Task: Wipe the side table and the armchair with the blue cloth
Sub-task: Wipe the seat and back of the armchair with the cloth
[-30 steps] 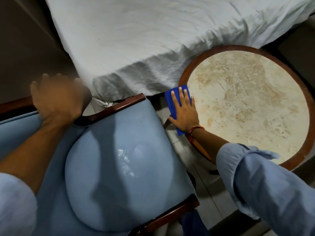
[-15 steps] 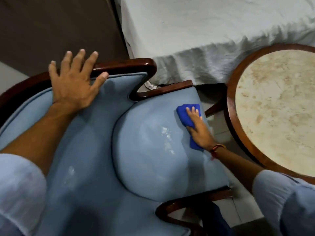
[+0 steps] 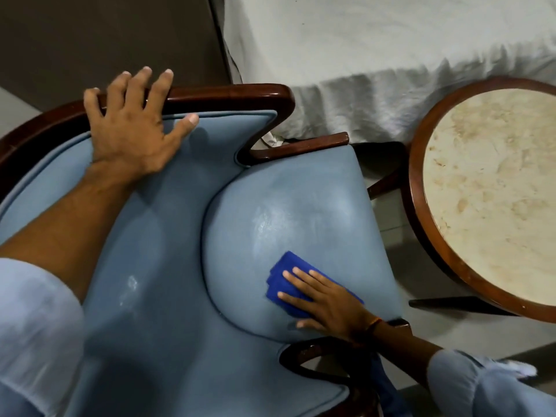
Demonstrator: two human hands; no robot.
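Head view, looking down. Armchair (image 3: 168,266): pale blue upholstery, dark wood frame. Seat cushion (image 3: 294,212): rounded, shiny in patches. Blue cloth (image 3: 284,278): folded, lying on the near right part of the seat cushion. Right hand (image 3: 326,302): flat, fingers spread, pressed down on the blue cloth. Left hand (image 3: 132,127): open, palm on the backrest padding, fingers draped over the wooden top rail, gripping nothing. Side table (image 3: 421,188): round, marbled top in a wood rim, right of the armchair, apart from it. White sheet (image 3: 376,49): far side, hanging just beside the table
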